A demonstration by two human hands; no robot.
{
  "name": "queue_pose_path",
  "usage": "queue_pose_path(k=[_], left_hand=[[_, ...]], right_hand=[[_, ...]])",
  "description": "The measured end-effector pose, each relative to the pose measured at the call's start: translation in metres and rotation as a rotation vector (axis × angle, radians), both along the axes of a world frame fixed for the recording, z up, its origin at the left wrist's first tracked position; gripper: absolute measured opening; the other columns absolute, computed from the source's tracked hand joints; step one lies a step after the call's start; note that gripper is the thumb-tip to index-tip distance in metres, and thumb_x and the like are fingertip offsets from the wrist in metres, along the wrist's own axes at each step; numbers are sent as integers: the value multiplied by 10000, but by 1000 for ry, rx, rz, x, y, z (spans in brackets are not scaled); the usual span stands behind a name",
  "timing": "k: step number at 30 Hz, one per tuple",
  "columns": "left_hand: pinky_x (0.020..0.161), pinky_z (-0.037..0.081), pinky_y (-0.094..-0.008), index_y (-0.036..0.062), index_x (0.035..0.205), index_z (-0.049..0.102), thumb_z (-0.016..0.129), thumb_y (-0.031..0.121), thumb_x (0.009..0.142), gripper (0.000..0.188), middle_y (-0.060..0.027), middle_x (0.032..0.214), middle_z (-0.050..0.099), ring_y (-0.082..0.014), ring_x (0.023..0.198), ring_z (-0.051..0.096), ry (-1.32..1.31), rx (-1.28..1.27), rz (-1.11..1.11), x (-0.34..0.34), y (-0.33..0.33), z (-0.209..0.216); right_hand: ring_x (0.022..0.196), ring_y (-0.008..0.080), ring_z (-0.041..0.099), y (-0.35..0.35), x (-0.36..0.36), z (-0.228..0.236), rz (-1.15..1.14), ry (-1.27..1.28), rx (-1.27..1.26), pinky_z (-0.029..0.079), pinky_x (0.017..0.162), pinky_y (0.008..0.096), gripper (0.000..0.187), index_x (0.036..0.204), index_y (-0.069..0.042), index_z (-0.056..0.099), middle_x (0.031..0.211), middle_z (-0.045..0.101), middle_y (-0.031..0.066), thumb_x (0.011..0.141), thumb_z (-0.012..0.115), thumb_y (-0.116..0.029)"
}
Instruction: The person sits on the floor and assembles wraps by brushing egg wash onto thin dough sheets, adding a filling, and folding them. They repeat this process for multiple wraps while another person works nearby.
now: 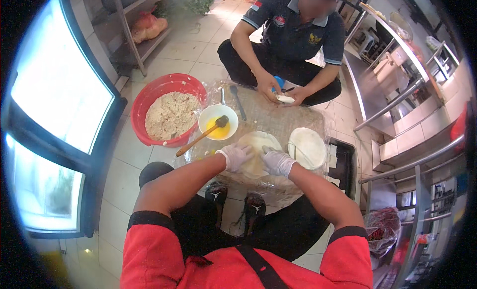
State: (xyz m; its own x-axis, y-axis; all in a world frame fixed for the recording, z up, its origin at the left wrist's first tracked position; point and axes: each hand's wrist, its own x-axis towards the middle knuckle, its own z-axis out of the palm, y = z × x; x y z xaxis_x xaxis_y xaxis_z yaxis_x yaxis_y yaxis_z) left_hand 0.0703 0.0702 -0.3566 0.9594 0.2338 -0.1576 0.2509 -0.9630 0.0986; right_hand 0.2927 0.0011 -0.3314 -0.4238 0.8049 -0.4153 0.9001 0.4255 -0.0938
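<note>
A thin round wrapper sheet [259,141] lies flat on the plastic-covered low table [258,106]. My left hand [236,155], in a clear glove, rests on its left edge with the fingers stretched out. My right hand [277,161], gloved likewise, lies flat on its right side, fingers extended. Right of it is a stack of round white wrappers [307,148]. Beyond my left hand stands a white bowl [204,121] of yellow liquid, probably beaten egg. A wooden-handled brush [198,138] leans across its rim.
A red basin [136,117] of crumbly pale filling stands on the tiles at the left. Two dark-handled utensils [238,102] lie behind the bowl. Across the table a seated person [298,45] holds a small white wrapped piece [284,98]. A black tray [344,167] sits at the table's right.
</note>
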Motion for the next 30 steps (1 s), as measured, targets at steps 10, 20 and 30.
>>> queue_pose_path(k=[10, 20, 30], left_hand=[[1059, 413, -478, 69, 1454, 388, 666, 405, 770, 812, -219, 1464, 414, -367, 1337, 447, -12, 43, 149, 2, -7, -6], [1067, 393, -510, 65, 1436, 414, 725, 527, 724, 903, -227, 1509, 371, -372, 1412, 354, 31, -51, 237, -6, -6, -12], [1038, 403, -492, 59, 1310, 566, 594, 356, 853, 546, -195, 1392, 516, -334, 1272, 532, 166, -75, 258, 1, -7, 16]], right_hand=[[1196, 425, 540, 4, 4, -16, -33, -51, 21, 490, 971, 466, 662, 1334, 29, 446, 1335, 480, 304, 815, 689, -303], [1150, 421, 588, 2, -1, 0, -74, -84, 62, 502, 936, 498, 634, 1362, -16, 443, 1436, 430, 269, 867, 645, -356], [1031, 389, 627, 5, -13, 11, 23, 25, 159, 533, 813, 468, 406, 1095, -7, 607, 1165, 605, 230, 803, 696, -275]])
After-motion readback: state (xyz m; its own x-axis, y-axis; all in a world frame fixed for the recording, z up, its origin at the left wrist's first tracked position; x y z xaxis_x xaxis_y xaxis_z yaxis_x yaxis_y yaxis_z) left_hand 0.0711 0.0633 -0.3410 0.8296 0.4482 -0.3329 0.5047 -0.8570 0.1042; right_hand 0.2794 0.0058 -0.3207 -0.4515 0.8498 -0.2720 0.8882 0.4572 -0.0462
